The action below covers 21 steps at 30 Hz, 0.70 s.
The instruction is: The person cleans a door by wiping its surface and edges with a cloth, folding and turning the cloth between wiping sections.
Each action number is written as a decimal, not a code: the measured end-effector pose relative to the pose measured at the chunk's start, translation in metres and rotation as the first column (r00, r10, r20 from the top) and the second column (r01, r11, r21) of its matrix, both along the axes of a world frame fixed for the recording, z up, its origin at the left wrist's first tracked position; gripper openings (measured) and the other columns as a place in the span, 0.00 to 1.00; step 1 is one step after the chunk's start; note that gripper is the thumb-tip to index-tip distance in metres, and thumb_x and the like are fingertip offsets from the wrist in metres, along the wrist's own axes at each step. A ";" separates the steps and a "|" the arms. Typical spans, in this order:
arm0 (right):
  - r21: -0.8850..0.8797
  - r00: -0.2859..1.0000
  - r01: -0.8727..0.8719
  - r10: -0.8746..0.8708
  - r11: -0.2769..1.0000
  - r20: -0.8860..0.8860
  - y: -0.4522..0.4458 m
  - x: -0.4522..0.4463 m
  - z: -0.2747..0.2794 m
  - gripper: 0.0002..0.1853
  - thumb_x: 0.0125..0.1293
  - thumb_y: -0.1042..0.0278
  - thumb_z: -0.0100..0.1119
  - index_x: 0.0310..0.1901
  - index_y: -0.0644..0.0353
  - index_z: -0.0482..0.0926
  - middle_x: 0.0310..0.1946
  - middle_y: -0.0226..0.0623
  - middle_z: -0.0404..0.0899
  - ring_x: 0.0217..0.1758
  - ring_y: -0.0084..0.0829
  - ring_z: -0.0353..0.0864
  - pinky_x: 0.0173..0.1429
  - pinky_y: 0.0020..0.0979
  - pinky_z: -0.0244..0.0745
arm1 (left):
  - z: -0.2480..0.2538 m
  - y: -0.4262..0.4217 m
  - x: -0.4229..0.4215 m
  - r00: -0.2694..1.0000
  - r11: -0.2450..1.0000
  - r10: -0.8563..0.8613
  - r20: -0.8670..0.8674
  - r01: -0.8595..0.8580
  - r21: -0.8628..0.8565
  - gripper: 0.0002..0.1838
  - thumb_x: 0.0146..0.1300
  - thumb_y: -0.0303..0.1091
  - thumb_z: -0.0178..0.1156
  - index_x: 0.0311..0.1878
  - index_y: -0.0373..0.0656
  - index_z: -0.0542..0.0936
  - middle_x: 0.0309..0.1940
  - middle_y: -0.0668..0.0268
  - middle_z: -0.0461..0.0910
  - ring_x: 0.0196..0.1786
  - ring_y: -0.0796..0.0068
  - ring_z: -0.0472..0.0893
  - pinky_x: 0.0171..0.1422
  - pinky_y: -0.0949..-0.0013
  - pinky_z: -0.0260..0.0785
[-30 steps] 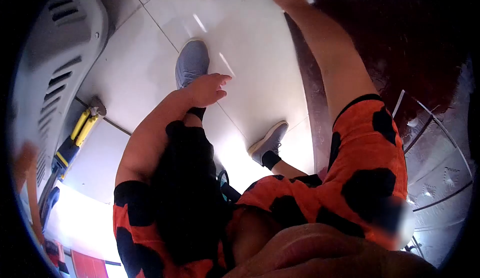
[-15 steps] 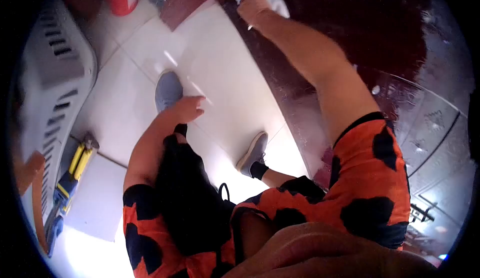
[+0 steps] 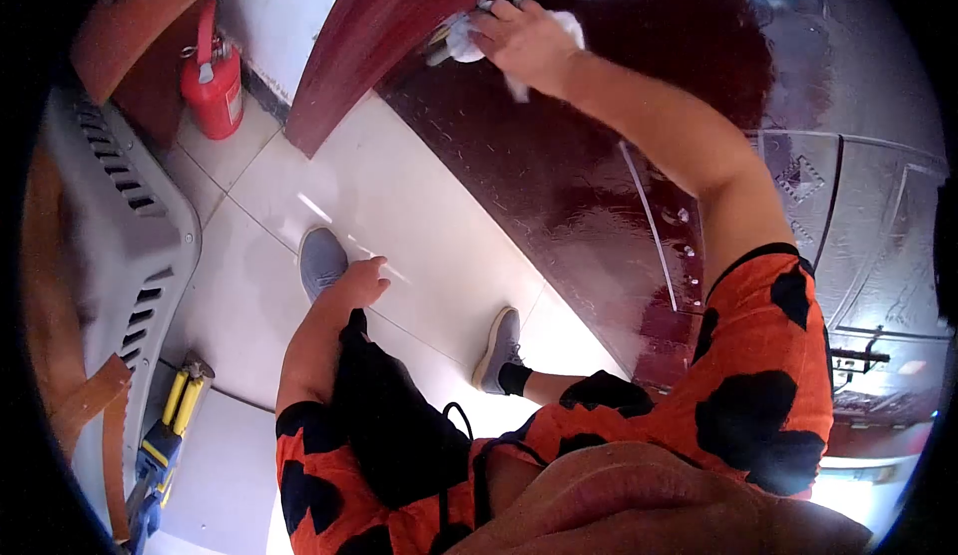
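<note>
Pale tiled floor (image 3: 269, 171) runs diagonally through the frame, bright with glare at lower center. A white wall (image 3: 284, 16) stands at upper left. Glossy dark-red panelled furniture (image 3: 559, 186) fills the right, reflecting light.

Two hands (image 3: 527, 48), one cloth (image 3: 463, 40), two shoes (image 3: 321, 262)

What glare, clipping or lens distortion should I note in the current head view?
Head view: fisheye bending with black corners; pale floor blown out around the legs; streaky reflections on the dark red panel; white cloth bright, with little fabric detail; strong glare at lower right.
</note>
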State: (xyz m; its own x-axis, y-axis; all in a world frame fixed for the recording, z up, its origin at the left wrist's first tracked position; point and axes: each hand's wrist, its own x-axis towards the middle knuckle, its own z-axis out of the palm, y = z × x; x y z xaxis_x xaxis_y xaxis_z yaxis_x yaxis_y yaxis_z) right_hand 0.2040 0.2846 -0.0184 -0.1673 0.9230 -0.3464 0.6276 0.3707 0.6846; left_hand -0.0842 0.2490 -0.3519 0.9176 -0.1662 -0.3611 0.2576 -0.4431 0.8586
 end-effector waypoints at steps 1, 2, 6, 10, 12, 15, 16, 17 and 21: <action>0.111 0.989 -0.140 0.144 0.984 -0.035 -0.005 0.012 0.000 0.11 0.48 0.65 0.58 0.36 0.52 0.81 0.40 0.24 0.74 0.47 0.28 0.69 0.43 0.31 0.67 | 0.002 0.001 -0.001 1.000 0.999 0.028 -0.003 -0.028 -0.024 0.28 0.57 0.37 0.55 0.58 0.32 0.65 0.36 0.48 0.79 0.44 0.51 0.78 0.52 0.58 0.68; 0.117 0.990 -0.135 0.139 0.984 -0.026 -0.004 0.013 0.005 0.11 0.48 0.65 0.58 0.36 0.52 0.81 0.40 0.24 0.74 0.47 0.28 0.69 0.43 0.31 0.67 | 0.005 0.003 -0.001 0.998 0.997 0.055 -0.005 -0.055 -0.047 0.28 0.57 0.37 0.55 0.58 0.31 0.64 0.36 0.48 0.79 0.44 0.51 0.78 0.52 0.58 0.68; 0.147 0.985 -0.003 -0.023 0.989 0.174 -0.009 0.019 0.055 0.12 0.48 0.65 0.57 0.37 0.50 0.79 0.38 0.24 0.73 0.46 0.29 0.69 0.43 0.31 0.67 | 0.015 0.004 -0.001 0.999 0.999 0.035 0.014 -0.035 0.022 0.28 0.58 0.37 0.54 0.58 0.31 0.64 0.34 0.48 0.80 0.44 0.51 0.78 0.52 0.58 0.68; 0.253 0.950 -0.214 0.141 0.944 0.278 -0.024 0.032 0.148 0.11 0.49 0.63 0.56 0.37 0.51 0.79 0.41 0.27 0.71 0.48 0.31 0.69 0.43 0.33 0.68 | -0.002 0.000 -0.001 0.998 0.999 0.036 0.054 -0.035 -0.027 0.28 0.58 0.38 0.54 0.58 0.30 0.64 0.33 0.49 0.80 0.43 0.52 0.78 0.51 0.58 0.68; 0.254 0.817 0.472 -0.527 0.844 0.233 -0.001 -0.025 0.188 0.20 0.52 0.66 0.53 0.50 0.53 0.77 0.53 0.33 0.68 0.48 0.33 0.67 0.47 0.36 0.66 | 0.005 0.001 -0.002 0.999 0.998 0.050 -0.001 -0.050 -0.045 0.28 0.58 0.38 0.54 0.57 0.29 0.64 0.32 0.49 0.80 0.42 0.52 0.78 0.51 0.58 0.68; 0.271 0.924 -0.123 0.010 0.955 0.383 -0.023 -0.011 0.238 0.20 0.46 0.65 0.58 0.45 0.47 0.79 0.48 0.25 0.70 0.41 0.31 0.69 0.44 0.33 0.67 | -0.017 -0.006 0.000 0.995 0.993 0.089 0.038 -0.086 -0.082 0.27 0.57 0.38 0.55 0.56 0.29 0.66 0.33 0.49 0.80 0.41 0.52 0.78 0.50 0.57 0.69; 0.268 0.925 -0.119 0.008 0.956 0.381 -0.024 -0.010 0.234 0.20 0.46 0.65 0.58 0.45 0.47 0.79 0.48 0.25 0.70 0.41 0.31 0.69 0.44 0.33 0.67 | -0.018 -0.006 -0.002 0.995 0.992 0.098 0.033 -0.095 -0.086 0.27 0.57 0.38 0.56 0.55 0.29 0.67 0.33 0.49 0.80 0.41 0.52 0.78 0.49 0.57 0.69; 0.376 0.913 -0.161 -0.007 0.913 0.409 -0.024 -0.010 0.224 0.19 0.46 0.65 0.58 0.45 0.47 0.79 0.48 0.26 0.70 0.41 0.32 0.69 0.43 0.34 0.67 | -0.020 -0.007 -0.006 0.995 0.992 0.096 0.023 -0.094 -0.087 0.27 0.57 0.38 0.56 0.55 0.29 0.67 0.33 0.49 0.80 0.41 0.52 0.78 0.49 0.57 0.69; 0.794 0.964 0.029 -0.228 0.607 0.139 -0.027 0.013 0.148 0.15 0.49 0.63 0.58 0.41 0.49 0.79 0.45 0.33 0.71 0.41 0.35 0.70 0.40 0.37 0.67 | -0.012 -0.001 -0.009 0.981 0.982 0.164 0.102 -0.153 -0.108 0.26 0.56 0.36 0.56 0.55 0.31 0.68 0.35 0.50 0.80 0.42 0.52 0.79 0.48 0.58 0.70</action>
